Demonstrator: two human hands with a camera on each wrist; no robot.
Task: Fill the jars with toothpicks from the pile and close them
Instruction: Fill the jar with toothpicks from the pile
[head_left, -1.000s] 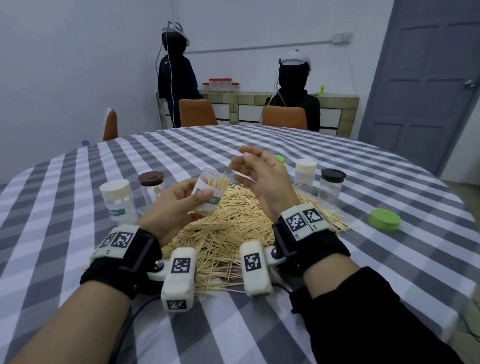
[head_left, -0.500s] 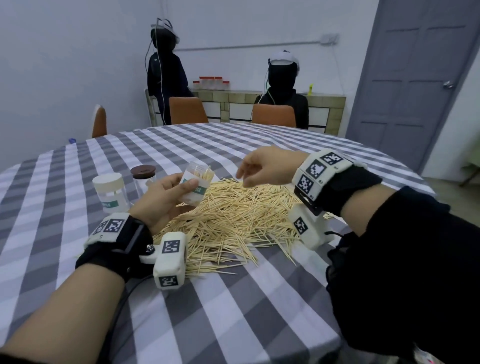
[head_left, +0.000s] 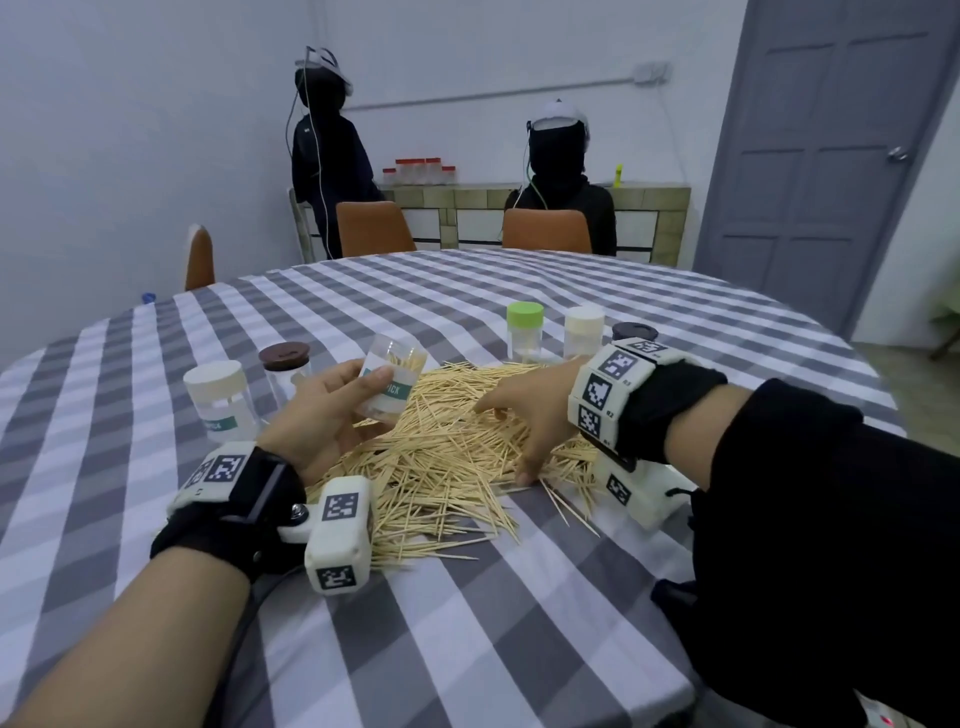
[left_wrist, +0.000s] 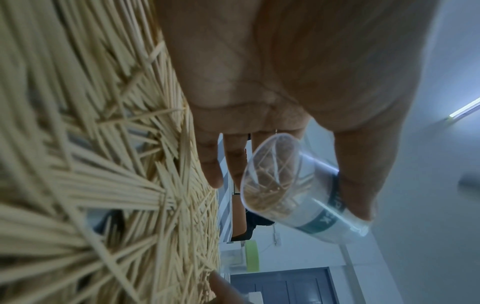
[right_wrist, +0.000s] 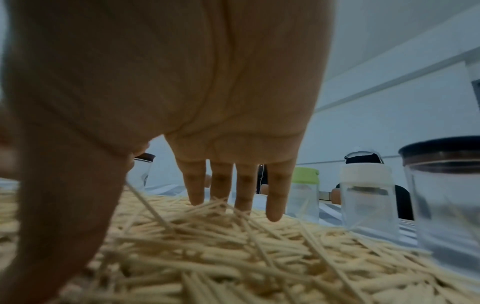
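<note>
A big pile of toothpicks lies on the checked tablecloth in front of me. My left hand grips an open clear jar with a green label, tilted, holding some toothpicks; the left wrist view shows the jar between thumb and fingers. My right hand reaches down onto the pile with fingers spread and straight. In the right wrist view its fingertips touch the toothpicks.
Two lidded jars, one white and one brown, stand left of the pile. Behind it stand a green-lidded jar, a white-lidded jar and a dark-lidded jar. Two people sit beyond the table.
My right hand has dropped from near the jar's mouth down onto the pile, fingers now spread. The left hand keeps holding the jar. The head view has swung to the left.
</note>
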